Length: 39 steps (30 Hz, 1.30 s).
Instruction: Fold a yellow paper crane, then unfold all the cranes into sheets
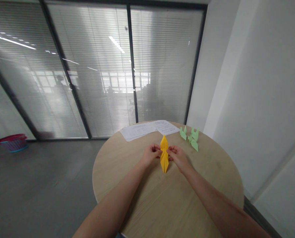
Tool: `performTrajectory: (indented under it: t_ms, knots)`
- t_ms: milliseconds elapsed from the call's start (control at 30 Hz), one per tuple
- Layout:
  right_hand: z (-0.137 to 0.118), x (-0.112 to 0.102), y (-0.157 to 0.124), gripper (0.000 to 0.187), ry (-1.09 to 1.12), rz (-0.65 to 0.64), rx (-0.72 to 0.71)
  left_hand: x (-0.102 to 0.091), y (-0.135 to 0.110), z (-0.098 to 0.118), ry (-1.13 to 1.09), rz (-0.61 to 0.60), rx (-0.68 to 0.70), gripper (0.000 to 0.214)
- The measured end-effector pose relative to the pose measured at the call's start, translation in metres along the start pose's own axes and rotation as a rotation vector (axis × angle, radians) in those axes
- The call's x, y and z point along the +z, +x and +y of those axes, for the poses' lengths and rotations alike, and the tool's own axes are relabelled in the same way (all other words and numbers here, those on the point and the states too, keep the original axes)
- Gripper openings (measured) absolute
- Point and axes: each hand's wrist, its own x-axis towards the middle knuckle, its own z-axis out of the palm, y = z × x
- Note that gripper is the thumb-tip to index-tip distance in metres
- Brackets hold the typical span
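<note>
Round pale wooden surface (211, 172): left hand (151, 154) and right hand (178, 156) fingers pinch the middle of a narrow yellow folded-paper model (164, 162), seemingly mid-crease, green folded-paper figures (191, 137) near the far edge.

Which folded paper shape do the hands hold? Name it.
The yellow one, pinched at its middle between left hand and right hand; the green ones lie apart, untouched.

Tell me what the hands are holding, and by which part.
Both hands pinch the yellow folded paper at its middle: the left hand on its left edge, the right hand on its right edge.
</note>
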Motion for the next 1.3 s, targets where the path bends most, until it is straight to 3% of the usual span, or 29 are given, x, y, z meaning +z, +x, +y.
performTrajectory:
  t_ms: [200, 733, 1300]
  knots:
    - [-0.0007, 0.0000, -0.0001, 0.025, -0.031, 0.001, -0.010, 0.0009, -0.0024, 0.0053, -0.019, -0.030, -0.059, 0.036]
    - [-0.0016, -0.0015, 0.0014, 0.026, -0.089, 0.042, -0.032, 0.0010, -0.0043, 0.0081, 0.033, -0.038, -0.042, 0.040]
    - [-0.0019, -0.0002, 0.0003, 0.026, -0.095, 0.039, -0.012, 0.0041, -0.0046, 0.0054, 0.123, -0.017, 0.047, 0.026]
